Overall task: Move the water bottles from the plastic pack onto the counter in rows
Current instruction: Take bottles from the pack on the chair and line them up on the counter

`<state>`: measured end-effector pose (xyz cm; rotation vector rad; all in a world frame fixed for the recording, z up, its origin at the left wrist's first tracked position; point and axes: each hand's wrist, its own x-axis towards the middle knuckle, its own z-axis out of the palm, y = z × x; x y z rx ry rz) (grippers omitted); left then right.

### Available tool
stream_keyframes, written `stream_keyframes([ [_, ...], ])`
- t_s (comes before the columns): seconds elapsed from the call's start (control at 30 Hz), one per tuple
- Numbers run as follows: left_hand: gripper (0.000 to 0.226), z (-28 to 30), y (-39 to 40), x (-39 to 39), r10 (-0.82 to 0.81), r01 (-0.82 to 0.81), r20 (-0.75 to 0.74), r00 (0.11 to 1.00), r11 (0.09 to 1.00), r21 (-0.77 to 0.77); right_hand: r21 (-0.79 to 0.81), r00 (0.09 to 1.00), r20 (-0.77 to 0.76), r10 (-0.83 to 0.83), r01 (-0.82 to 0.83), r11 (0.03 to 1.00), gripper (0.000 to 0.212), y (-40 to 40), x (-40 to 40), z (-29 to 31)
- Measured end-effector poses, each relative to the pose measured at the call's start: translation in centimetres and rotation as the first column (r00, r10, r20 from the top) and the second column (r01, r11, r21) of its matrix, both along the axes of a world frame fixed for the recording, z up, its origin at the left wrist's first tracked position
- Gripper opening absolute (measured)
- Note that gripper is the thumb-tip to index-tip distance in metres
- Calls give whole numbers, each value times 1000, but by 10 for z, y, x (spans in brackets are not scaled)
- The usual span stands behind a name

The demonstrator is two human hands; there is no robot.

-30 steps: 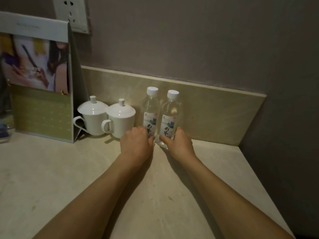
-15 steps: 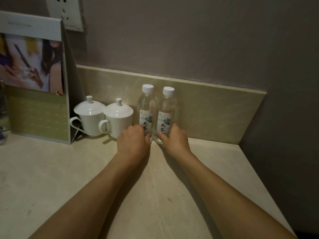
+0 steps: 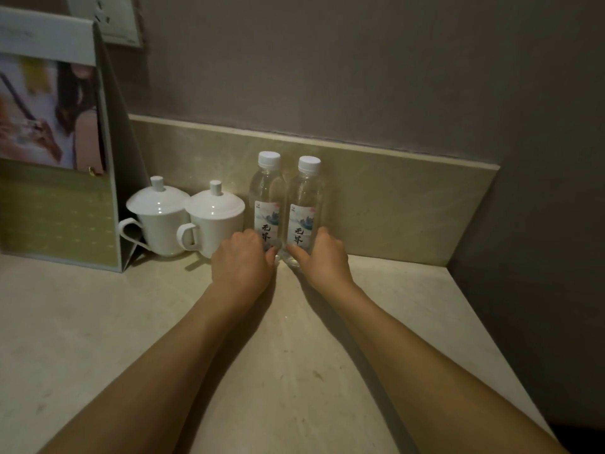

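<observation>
- The left hand has its fingers curled round the base of the left bottle, and the right hand has its fingers wrapped low on the right bottle; each hand holds one.
- Both bottles stand upright on the counter, touching side by side, just in front of the backsplash. The low grip likely serves to nudge them square into a first row at the back.
- Just left of the left fingers stand two lidded white cups, close enough for a knuckle to bump.
- A standing card holder sits further left of the fingers.
- The plastic pack is not in view.
- Compared with a second ago, the hands and bottles keep the same arrangement; only the view has shifted slightly.
</observation>
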<state>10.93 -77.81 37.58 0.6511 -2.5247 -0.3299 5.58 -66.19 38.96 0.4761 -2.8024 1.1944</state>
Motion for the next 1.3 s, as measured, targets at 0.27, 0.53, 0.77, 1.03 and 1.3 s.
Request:
stream_keyframes([
  [0.27, 32, 1, -5, 1, -14, 14, -5, 1000, 1000, -22, -6, 1000, -3, -20, 20, 1000, 43, -2, 4, 1],
  [0.53, 33, 3, -7, 2, 12, -12, 16, 1000, 999, -37, -3, 999, 1, -37, 37, 999, 41, -10, 8, 2],
  [0.77, 34, 2, -11, 1, -15, 17, 41, 999, 999, -43, 41, 999, -24, -31, 32, 999, 42, -11, 5, -2],
  [1.03, 34, 2, -13, -2, -53, 54, 61, 997, 999, -9, 22, 1000, -8, -24, 25, 999, 42, -13, 3, -5],
  [1.3, 30, 3, -12, -1, -74, 72, 62, 995, 997, 40, 43, 1000, 21, 11, -12, 999, 43, -15, 4, -3],
])
